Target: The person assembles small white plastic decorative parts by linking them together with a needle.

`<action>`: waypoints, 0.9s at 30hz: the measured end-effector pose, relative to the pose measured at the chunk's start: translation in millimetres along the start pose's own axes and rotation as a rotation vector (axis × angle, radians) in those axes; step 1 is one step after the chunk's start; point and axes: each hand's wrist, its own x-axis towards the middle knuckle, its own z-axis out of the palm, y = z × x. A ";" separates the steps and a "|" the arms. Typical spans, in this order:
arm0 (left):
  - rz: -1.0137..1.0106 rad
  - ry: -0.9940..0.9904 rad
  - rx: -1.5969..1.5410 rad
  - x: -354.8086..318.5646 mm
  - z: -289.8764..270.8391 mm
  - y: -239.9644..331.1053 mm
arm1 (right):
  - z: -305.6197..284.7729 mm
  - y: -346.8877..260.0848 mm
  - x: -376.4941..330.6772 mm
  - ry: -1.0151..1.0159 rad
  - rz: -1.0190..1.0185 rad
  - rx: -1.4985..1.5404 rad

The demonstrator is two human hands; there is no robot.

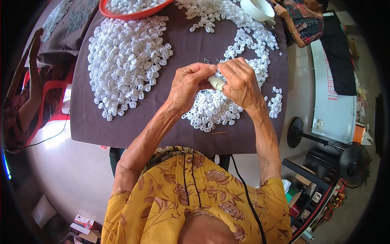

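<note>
My left hand point(187, 83) and my right hand point(242, 83) meet above the near side of the table, both closed with thumbs and fingers pinched together. Between them shows a pale, crinkled wrapping point(217, 83), perhaps round a fingertip; I cannot tell exactly. Any small part in the fingers is hidden. Right below my hands lies a heap of small white plastic pieces with two holes each point(212, 109). A thin yellowish stick point(219, 132) rests on the brown cloth near the table's front edge.
A larger pile of white pieces point(122, 61) spreads at left. Behind it stands a red basin point(134, 13); a white bowl point(258, 10) is at the far right. Another person point(302, 20) sits beyond it. At left are someone's arms point(32, 81) and a red chair point(50, 97).
</note>
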 end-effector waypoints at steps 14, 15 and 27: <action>-0.028 0.019 -0.011 2.7 -0.9 -9.0 | 2.0 7.9 -7.2 -0.062 -0.004 0.071; -0.029 0.019 -0.009 2.6 -0.8 -9.0 | 2.0 8.3 -7.0 -0.062 -0.013 0.082; -0.028 -0.014 -0.028 5.7 -2.4 -8.7 | 1.5 13.5 -6.7 -0.092 -0.024 0.112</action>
